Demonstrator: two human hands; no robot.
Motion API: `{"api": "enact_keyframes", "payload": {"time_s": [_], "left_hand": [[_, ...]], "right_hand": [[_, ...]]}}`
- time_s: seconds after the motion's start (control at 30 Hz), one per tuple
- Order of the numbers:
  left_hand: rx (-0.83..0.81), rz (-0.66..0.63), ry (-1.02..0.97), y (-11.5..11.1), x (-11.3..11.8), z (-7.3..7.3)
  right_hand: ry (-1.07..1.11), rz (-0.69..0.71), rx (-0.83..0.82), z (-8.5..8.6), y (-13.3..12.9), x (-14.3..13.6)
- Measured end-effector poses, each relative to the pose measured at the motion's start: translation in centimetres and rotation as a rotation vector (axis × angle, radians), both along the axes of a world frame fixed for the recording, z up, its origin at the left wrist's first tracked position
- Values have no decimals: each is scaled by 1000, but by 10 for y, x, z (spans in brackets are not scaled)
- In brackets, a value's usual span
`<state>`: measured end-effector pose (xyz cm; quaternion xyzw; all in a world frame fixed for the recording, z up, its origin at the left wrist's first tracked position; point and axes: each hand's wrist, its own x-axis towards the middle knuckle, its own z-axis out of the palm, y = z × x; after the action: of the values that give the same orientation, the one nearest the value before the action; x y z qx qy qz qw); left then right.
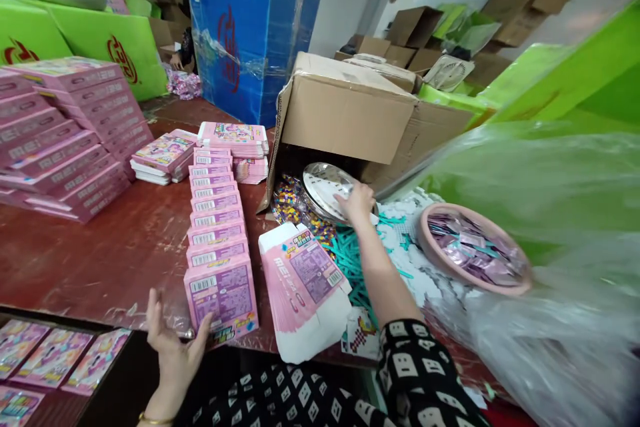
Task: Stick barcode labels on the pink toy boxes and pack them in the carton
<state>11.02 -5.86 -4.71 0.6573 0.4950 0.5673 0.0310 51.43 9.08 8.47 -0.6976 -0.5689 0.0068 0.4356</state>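
My left hand [175, 343] is open, fingers spread, with the thumb close to the nearest pink box [223, 297] at the front of a leaning row of small boxes [215, 203]. My right hand [357, 203] reaches into a round shiny bowl [306, 183] that holds white pieces [323, 192] with dark marks. Its fingers are curled down, and what lies under them is hidden. Between my forearms lies a stack of flattened pink cartons [305, 280]. Teal sticks [353, 260] are heaped under my right forearm, beside small colourful packets [290, 200].
An opened cardboard box [350, 107] stands behind the bowl, and a tall blue box [235, 40] behind that. Pink boxes [75, 133] are piled at left. A pink basin [475, 250] of packets and clear plastic [560, 320] lie at right. An open carton [100, 407] sits front left.
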Motion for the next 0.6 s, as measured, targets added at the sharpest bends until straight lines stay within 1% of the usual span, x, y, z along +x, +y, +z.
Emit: {"api": "enact_keyframes", "payload": {"time_s": [0.03, 0.07, 0.1, 0.13, 0.17, 0.23, 0.27, 0.3, 0.33, 0.37, 0.4, 0.47, 0.53, 0.6], "left_hand": [[38, 1, -9, -5, 0, 7], [63, -2, -29, -10, 2, 15], [60, -28, -60, -15, 7, 23], [24, -85, -101, -19, 14, 31], [-51, -173, -153, -22, 24, 39], [-271, -421, -320, -25, 49, 55], [-397, -549, -439, -23, 64, 63], [-486, -665, -605, -20, 79, 70], [-537, -762, -763, -16, 92, 76], [-567, -789, -893, -11, 103, 81], [-598, -763, -996, -6, 111, 85], [-655, -605, -1146, 2, 118, 90], [-661, -427, -1215, 3, 113, 92], [-637, -319, -1220, 1, 100, 91]], "right_hand": [[-1, -34, -13, 6, -4, 24], [-6, -59, -24, 11, -10, 39], [-13, -71, -32, 16, -18, 46], [-30, -67, -29, 18, -29, 45], [-63, -48, -13, 19, -42, 36], [-173, 38, 55, 14, -74, 1], [-243, 105, 101, 9, -91, -21], [-293, 172, 134, 3, -109, -44], [-321, 244, 152, -4, -127, -66], [-319, 323, 141, -10, -143, -87], [-302, 400, 115, -15, -157, -104], [-236, 529, 45, -18, -176, -129], [-137, 592, 9, -14, -182, -142], [0, 594, 2, -6, -176, -148]]}}
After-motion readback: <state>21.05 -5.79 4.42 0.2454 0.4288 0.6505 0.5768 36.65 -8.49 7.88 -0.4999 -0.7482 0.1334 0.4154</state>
